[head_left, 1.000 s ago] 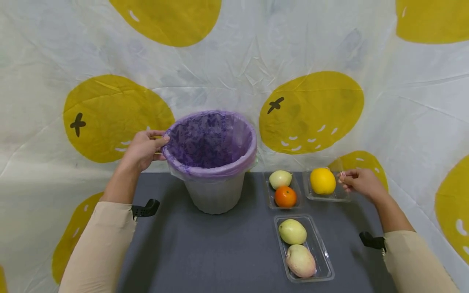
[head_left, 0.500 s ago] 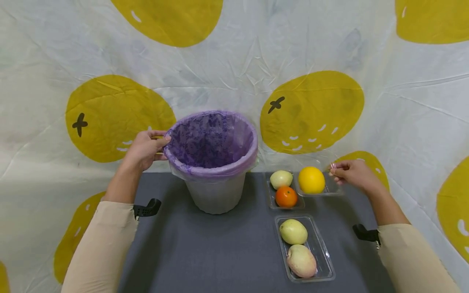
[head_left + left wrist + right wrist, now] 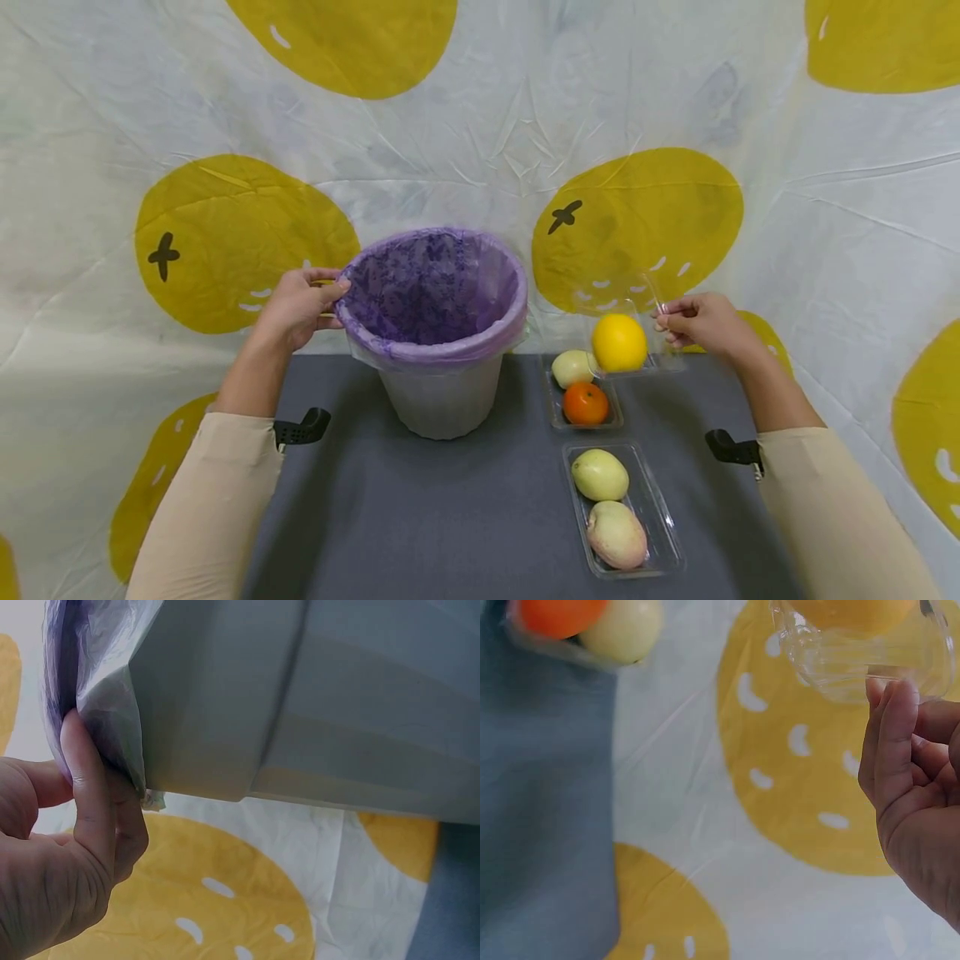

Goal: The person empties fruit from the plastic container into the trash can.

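A grey bin (image 3: 442, 404) lined with a purple bag (image 3: 427, 287) stands on the table. My left hand (image 3: 295, 307) pinches its bag-covered rim on the left side, thumb and fingers on either face, as the left wrist view shows. On the other side, my right hand (image 3: 701, 325) pinches the edge of a clear plastic tray (image 3: 832, 671). This tray is off the table and carries a round yellow-orange fruit (image 3: 618, 343). It hangs partly over a second clear tray (image 3: 557, 412), which holds a pale green fruit (image 3: 572, 369) and an orange mandarin (image 3: 586, 404).
Closer to me on the dark grey table (image 3: 420, 525) lies another clear tray (image 3: 660, 542) with a pale green fruit (image 3: 600, 475) and a pinkish peach-like fruit (image 3: 617, 535). A white sheet (image 3: 465, 133) with yellow fruit prints hangs right behind the bin.
My right hand has lifted the tray with the yellow-orange fruit off the table and carried it left and up. My left hand and the bin stay where they were.
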Tool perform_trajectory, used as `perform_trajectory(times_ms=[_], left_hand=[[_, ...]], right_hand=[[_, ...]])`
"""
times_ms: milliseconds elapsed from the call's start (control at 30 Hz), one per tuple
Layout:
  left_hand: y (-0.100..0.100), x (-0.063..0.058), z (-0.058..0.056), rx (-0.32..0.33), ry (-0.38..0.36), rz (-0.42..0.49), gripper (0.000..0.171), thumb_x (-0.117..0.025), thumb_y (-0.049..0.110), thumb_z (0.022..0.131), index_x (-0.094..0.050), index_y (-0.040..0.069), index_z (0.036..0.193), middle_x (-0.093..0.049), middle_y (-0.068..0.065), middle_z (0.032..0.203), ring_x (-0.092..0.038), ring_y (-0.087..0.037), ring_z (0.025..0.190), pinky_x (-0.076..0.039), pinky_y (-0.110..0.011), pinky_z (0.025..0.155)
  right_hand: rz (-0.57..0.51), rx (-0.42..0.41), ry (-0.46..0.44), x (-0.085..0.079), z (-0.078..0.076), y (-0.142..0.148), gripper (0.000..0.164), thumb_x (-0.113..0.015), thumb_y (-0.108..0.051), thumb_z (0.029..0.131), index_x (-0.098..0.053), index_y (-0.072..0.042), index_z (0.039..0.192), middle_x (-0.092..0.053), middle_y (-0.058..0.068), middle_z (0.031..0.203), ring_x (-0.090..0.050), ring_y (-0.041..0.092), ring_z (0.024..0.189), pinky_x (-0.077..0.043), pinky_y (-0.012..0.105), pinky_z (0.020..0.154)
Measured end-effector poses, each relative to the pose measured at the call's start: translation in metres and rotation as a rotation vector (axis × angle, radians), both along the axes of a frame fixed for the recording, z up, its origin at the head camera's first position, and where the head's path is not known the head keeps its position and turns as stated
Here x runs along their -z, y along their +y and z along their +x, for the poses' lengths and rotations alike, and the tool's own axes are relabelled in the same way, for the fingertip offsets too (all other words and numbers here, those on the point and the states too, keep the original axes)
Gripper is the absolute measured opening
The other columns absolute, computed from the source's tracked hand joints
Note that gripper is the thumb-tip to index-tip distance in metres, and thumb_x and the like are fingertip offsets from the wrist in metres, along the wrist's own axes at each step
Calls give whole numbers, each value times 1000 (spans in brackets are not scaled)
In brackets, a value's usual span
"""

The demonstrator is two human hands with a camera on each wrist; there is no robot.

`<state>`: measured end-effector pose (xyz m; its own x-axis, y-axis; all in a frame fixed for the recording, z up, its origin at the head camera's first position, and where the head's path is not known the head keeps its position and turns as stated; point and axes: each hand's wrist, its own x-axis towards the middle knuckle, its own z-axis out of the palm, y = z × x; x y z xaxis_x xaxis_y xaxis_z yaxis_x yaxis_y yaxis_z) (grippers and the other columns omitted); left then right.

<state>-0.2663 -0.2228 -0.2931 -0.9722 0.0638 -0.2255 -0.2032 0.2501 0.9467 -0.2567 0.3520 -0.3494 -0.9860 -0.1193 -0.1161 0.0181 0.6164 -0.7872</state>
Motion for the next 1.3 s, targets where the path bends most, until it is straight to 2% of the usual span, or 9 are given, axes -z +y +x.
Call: perform_trajectory(times_ms=[167, 400, 533, 767, 967, 1300], left_hand=[[-1, 1, 0, -2, 4, 10, 60, -54, 25, 109, -31, 4, 160, -51, -5, 120, -62, -8, 79, -61, -24, 68], [0, 2, -2, -13, 4, 11, 60, -54, 24, 109, -32, 4, 160, -52, -7, 120, -63, -9, 78, -61, -24, 69], [-1, 3, -2, -19, 4, 16, 60, -55, 24, 108, -32, 4, 160, -52, -6, 120, -63, -8, 77, -61, -24, 67], [0, 4, -1, -20, 6, 6, 62, -55, 27, 108, -32, 6, 161, -51, -5, 124, -62, -9, 80, -61, -25, 69], [1, 4, -1, -19, 15, -3, 61, -55, 26, 108, -32, 5, 161, -52, -7, 121, -62, -9, 79, -61, -24, 68], [2, 3, 0, -28, 11, -1, 60, -55, 24, 108, -32, 4, 160, -52, -6, 121, -63, -8, 77, -61, -24, 67]], right_hand=[[2, -4, -10, -17, -10, -9, 44, -60, -18, 106, -55, 17, 133, -71, -3, 96, -67, 11, 74, -62, 23, 72], [-12, -9, 9, -44, -19, -28, 43, -62, -18, 105, -57, 15, 132, -72, -1, 97, -65, 12, 73, -62, 24, 71], [-36, -7, 16, -57, -23, -36, 42, -61, -19, 106, -57, 14, 131, -70, -5, 94, -65, 12, 75, -62, 24, 73], [-81, -2, 16, -74, -31, -45, 46, -63, -22, 104, -56, 13, 132, -70, -5, 91, -64, 13, 75, -62, 24, 74], [-103, 1, 17, -89, -37, -51, 50, -63, -23, 104, -54, 14, 137, -70, -7, 91, -64, 11, 75, -61, 21, 73], [-94, -17, 13, -110, -43, -71, 51, -66, -26, 103, -57, 11, 137, -71, -5, 94, -63, 11, 76, -61, 22, 75]])
